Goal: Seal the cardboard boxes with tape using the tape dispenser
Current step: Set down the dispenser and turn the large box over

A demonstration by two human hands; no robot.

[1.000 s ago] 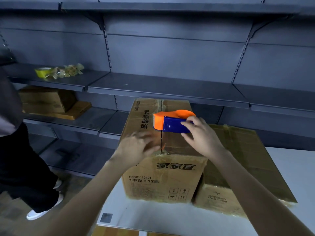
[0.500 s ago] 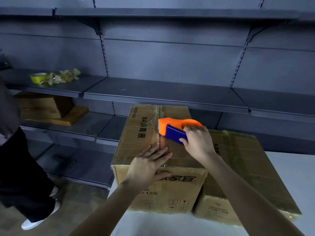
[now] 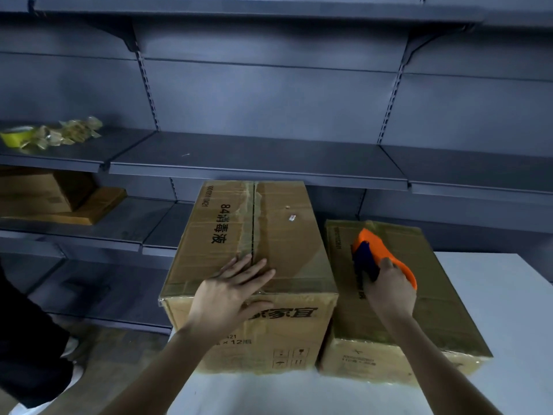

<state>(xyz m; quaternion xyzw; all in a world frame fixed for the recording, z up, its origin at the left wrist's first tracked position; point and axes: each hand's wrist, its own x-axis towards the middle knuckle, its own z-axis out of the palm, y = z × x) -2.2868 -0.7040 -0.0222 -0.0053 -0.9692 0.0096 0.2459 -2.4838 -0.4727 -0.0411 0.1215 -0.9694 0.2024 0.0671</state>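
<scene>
Right of the tall box (image 3: 287, 235), atop the low box (image 3: 437, 313): tape dispenser (image 3: 380, 250), long axis running near-to-far, orange nose pointing away, tilted toward the tall box. Right hand (image 3: 389, 292) grasps its rear end. Left hand (image 3: 230, 295) lies flat, fingers straight, on the tall box's near top edge.

My boxes (image 3: 287, 235) are brown cardboard under shiny clear tape; my tape dispenser (image 3: 378, 259) is smooth orange-and-blue plastic; the shelves (image 3: 254, 157) look matt grey metal.
</scene>
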